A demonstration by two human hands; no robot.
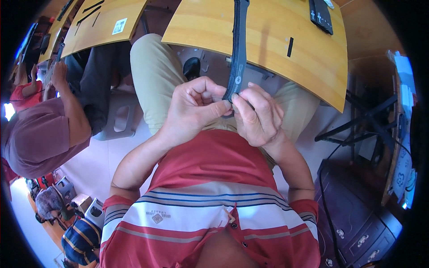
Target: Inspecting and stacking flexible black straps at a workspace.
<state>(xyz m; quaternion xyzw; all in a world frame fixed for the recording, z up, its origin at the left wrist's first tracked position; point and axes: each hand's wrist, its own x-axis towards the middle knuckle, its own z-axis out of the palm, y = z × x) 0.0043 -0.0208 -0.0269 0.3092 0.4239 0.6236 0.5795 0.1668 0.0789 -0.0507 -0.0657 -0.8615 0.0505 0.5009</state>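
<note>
Strap: I see a long dark strap (238,53) running from the far side of the yellow wooden table (272,42), over its near edge, and down to my lap, where its lower end sits between both hands.

Left hand: my left hand (196,105) is curled closed, thumb and forefinger pinching the strap's lower end from the left, the other fingers folded into the palm.

Right hand: my right hand (258,115) is closed on the same end from the right; its fingertips meet the left thumb just below the strap's small round emblem.

Done so far: judging from how it lies, the strap is already pulled off the table edge and brought to hand, with both hands fixed on its tip.

Left to do: whatever is being worked at the tip looks unfinished to me, since both pinches are on it and nothing has been set aside.

Unclear: the tip itself is hidden behind the fingers, so I cannot tell whether a buckle, a loop or a fold is there.

Other items: more dark straps (321,15) lie flat at the table's far corner, well apart from my hands, and a small black piece (290,47) lies nearer on the tabletop.

Nearby: a person in a maroon shirt (38,138) sits at the next table on my left.
</note>
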